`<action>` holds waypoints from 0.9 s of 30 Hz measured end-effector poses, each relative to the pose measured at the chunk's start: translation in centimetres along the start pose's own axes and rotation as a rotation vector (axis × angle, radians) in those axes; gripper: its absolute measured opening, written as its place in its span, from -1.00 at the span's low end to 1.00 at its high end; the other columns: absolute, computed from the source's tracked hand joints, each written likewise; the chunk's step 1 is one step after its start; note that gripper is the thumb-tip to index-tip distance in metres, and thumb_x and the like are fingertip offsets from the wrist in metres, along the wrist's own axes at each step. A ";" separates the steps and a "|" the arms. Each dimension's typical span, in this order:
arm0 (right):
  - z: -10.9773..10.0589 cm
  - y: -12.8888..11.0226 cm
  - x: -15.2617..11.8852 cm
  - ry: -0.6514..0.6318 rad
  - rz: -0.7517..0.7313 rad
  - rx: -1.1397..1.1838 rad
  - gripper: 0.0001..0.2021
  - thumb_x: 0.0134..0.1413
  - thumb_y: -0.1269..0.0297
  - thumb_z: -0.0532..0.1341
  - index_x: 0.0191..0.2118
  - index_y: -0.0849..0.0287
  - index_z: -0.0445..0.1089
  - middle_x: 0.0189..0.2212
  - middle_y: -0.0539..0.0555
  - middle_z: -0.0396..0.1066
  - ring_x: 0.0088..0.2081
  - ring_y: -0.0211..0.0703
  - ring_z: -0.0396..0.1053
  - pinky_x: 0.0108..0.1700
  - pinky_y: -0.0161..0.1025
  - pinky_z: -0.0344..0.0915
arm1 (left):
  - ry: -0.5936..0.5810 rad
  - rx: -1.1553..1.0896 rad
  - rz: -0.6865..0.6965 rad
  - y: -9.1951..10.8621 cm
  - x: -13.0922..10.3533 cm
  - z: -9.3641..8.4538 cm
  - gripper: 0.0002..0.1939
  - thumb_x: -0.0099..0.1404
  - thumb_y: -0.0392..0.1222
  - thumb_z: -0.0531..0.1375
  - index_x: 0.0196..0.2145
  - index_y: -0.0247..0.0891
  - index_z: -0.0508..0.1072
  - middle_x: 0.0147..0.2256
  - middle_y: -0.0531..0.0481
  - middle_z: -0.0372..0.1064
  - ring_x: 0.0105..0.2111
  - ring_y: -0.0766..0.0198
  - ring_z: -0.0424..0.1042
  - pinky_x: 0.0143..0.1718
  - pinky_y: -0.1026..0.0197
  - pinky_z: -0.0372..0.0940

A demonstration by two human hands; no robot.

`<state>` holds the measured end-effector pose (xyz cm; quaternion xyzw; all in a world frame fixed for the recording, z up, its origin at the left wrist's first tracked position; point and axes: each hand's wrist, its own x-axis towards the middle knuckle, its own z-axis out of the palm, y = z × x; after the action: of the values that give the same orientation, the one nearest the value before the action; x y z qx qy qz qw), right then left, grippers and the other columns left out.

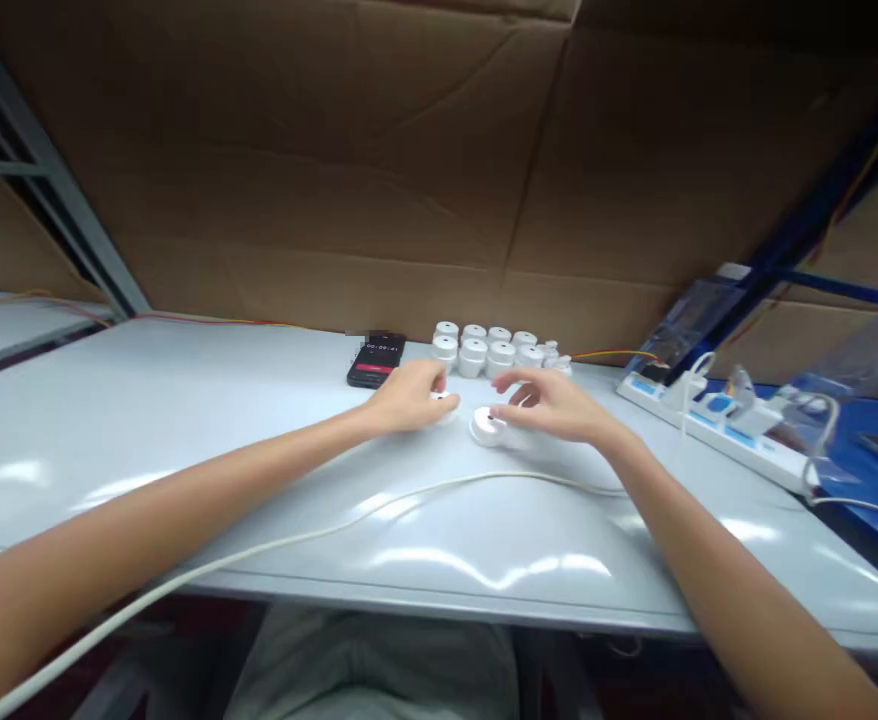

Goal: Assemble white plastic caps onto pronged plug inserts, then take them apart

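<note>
My left hand (409, 397) curls its thumb and fingers round a small white round piece (441, 397), which it mostly hides. Just to the right, a white round cap-like piece (486, 430) with a dark spot on top rests on the table. Over that piece's right edge is my right hand (551, 402), its fingers apart and bent. One fingertip overlaps the piece's top; I cannot tell whether it touches. Behind both hands stand several white round pieces (473, 357) in two rows, with smaller white parts (554, 355) at their right end.
A phone (376, 360) showing a timer lies behind my left hand. A white cable (439, 487) crosses the table (184, 400) in front of my hands. At the right is a power strip (716, 430) with plugs. Cardboard (319, 180) walls the back.
</note>
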<state>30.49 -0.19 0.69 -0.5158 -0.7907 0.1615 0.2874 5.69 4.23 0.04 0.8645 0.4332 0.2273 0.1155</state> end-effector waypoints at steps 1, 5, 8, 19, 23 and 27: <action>0.6 -0.8 -0.2 -0.070 0.008 0.017 -0.68 0.08 0.04 0.39 -0.13 0.12 0.52 -0.17 0.10 0.59 -0.29 -0.08 0.55 -0.25 -0.16 0.48 | -0.030 -0.049 0.037 0.3 -0.6 -0.1 -0.79 0.25 -0.01 0.23 -0.38 -0.20 0.39 -0.32 -0.04 0.51 -0.28 0.10 0.49 -0.28 0.13 0.29; 2.4 -2.9 -0.4 -0.126 0.019 0.143 -0.70 0.14 0.04 0.35 -0.11 0.12 0.50 -0.14 0.11 0.59 -0.21 -0.04 0.57 -0.15 -0.11 0.49 | 0.020 -0.136 0.129 0.7 -1.4 -0.3 -0.81 0.32 -0.05 0.16 -0.36 -0.20 0.40 -0.32 -0.03 0.51 -0.30 0.15 0.48 -0.25 0.14 0.31; 2.6 -2.9 -0.4 -0.062 0.027 0.138 -0.70 0.15 0.05 0.35 -0.10 0.13 0.49 -0.09 0.14 0.58 -0.19 -0.03 0.56 -0.12 -0.08 0.50 | 0.204 -0.012 0.115 -0.2 0.1 -0.1 -0.86 0.33 -0.13 0.15 -0.20 -0.22 0.41 -0.14 -0.12 0.50 -0.12 0.08 0.48 -0.07 0.08 0.33; 2.5 -1.9 -0.3 -0.007 0.009 0.101 -0.74 0.22 0.09 0.30 -0.07 0.13 0.50 -0.08 0.14 0.59 -0.21 -0.07 0.56 -0.14 -0.11 0.49 | 0.133 0.045 -0.111 -2.1 5.6 0.8 -0.53 0.21 -0.06 0.30 0.02 -0.27 0.32 0.02 -0.26 0.49 0.02 -0.09 0.50 -0.07 0.07 0.35; 2.9 -1.8 -0.2 -0.001 0.027 0.167 -0.70 0.22 0.07 0.30 -0.04 0.13 0.49 -0.07 0.14 0.58 -0.22 -0.08 0.56 -0.15 -0.11 0.48 | 0.137 0.013 -0.075 -2.2 6.0 1.1 -0.49 0.16 -0.09 0.32 0.01 -0.26 0.30 0.07 -0.30 0.42 0.05 -0.12 0.46 -0.03 0.03 0.35; 3.1 -1.5 -0.2 0.005 0.043 0.255 -0.66 0.20 0.06 0.31 0.00 0.12 0.45 -0.07 0.14 0.56 -0.25 -0.10 0.54 -0.18 -0.13 0.49 | 0.131 -0.009 -0.066 -2.1 6.1 0.6 -0.53 0.12 -0.12 0.32 -0.04 -0.23 0.30 -0.02 -0.22 0.45 -0.02 -0.06 0.47 -0.07 0.06 0.35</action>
<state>27.51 -0.87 -0.98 -0.4926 -0.7518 0.2655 0.3488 7.69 10.41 0.51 0.8326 0.4670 0.2812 0.0981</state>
